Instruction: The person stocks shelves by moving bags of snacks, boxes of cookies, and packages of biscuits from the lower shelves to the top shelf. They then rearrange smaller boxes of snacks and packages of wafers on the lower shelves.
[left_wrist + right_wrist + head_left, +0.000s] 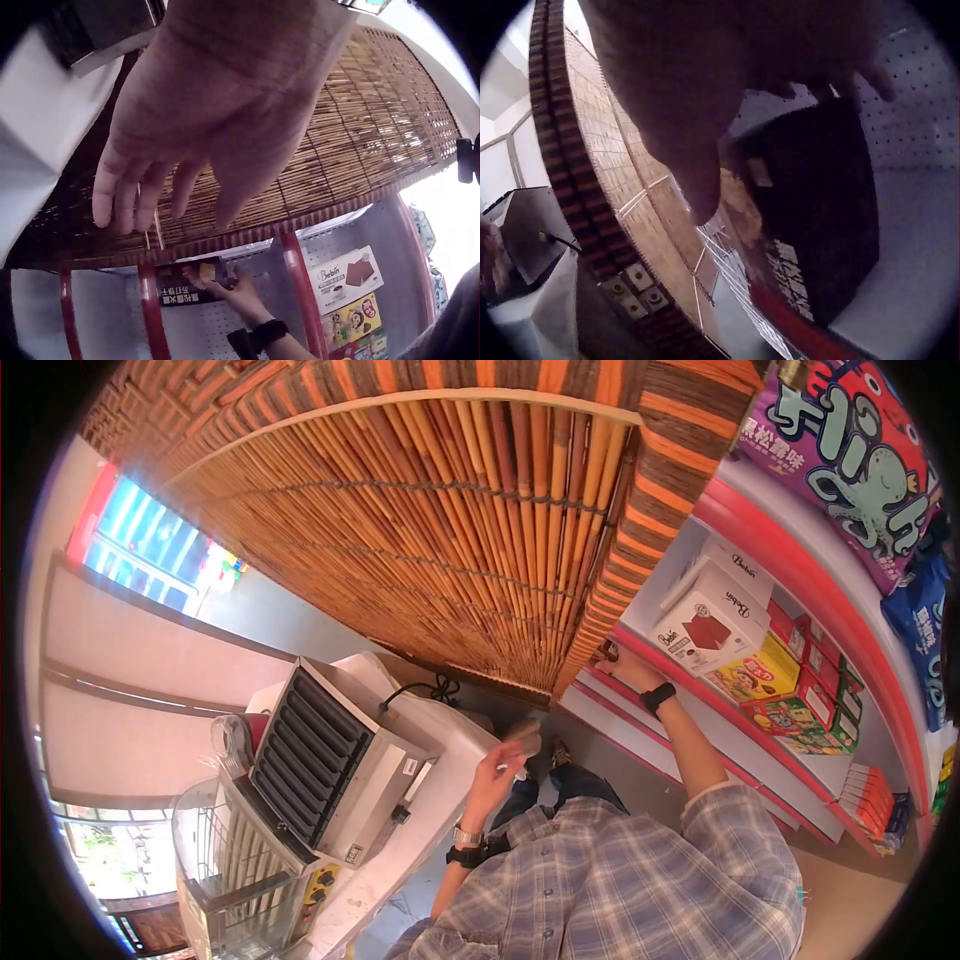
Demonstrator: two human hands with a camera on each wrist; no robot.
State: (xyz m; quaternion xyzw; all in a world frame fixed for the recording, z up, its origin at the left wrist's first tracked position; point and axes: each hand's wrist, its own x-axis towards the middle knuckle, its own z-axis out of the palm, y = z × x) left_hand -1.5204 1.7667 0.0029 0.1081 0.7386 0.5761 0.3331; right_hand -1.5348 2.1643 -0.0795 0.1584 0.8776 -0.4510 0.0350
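Note:
In the head view my left hand hangs beside the white-covered table, fingers loose and holding nothing. The left wrist view shows the same hand with its fingers apart, in front of a woven bamboo panel. My right hand reaches into a shelf at the panel's lower corner. A dark box with pale lettering lies on that shelf, at the fingers of the right hand. From the right wrist, this hand is over the dark box, thumb and fingers spread; whether they touch it is unclear.
Bebin cartons and yellow, red and green boxes stand on the red-edged shelves at the right. Purple snack bags are above. At the left a metal roller machine and a glass-sided case occupy the table. A black cable lies behind.

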